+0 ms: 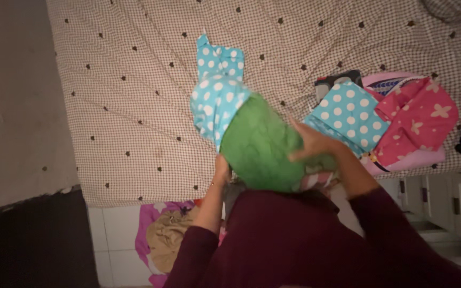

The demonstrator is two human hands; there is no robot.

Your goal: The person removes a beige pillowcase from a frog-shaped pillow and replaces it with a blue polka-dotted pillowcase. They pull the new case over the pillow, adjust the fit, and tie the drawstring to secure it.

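Left hand (221, 169) pinches green cloth (260, 146) edge, fingers closed on it. Right hand (311, 144) lies flat on green cloth, fingers spread. Dotted blue cloth (215, 101) hangs beyond it, over bed (129, 96). Keep cloth flat, smooth slowly.

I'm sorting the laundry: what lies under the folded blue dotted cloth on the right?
The folded blue dotted cloth lies on a pink flowered cloth and a dark item. What lies beneath those is covered.
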